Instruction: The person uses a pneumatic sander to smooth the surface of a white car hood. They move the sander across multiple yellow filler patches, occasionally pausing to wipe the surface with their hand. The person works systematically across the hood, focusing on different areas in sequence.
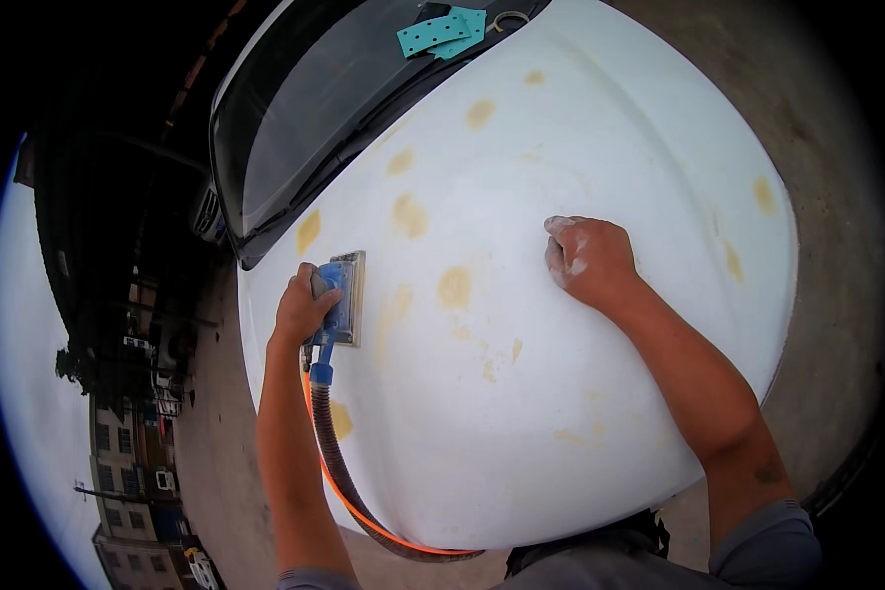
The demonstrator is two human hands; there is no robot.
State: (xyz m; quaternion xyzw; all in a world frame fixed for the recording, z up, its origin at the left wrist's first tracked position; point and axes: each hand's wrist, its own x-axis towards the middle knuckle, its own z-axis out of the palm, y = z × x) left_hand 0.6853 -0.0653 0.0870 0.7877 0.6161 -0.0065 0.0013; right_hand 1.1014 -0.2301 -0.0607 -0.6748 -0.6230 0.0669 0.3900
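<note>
My left hand (303, 307) is wrapped round a blue pneumatic sander (342, 305) with a rectangular pad, held against the left part of a white car hood (551, 393). From the sander's rear run a dark ribbed hose (332, 447) and a thin orange air line (336, 480), curving down toward my body. My right hand (592, 261) is closed in a fist over the right middle of the hood, its thumb and fingers dusted white; nothing shows in it. Yellowish filler patches (410, 214) are scattered over the hood, some near the sander.
Perforated teal sanding sheets (433, 36) and a ring-shaped roll of tape (510, 20) lie at the windshield's (315, 108) base. A wiper (324, 177) runs along the hood's far left edge. Concrete ground (211, 452) surrounds the car; buildings and parked vehicles stand at left.
</note>
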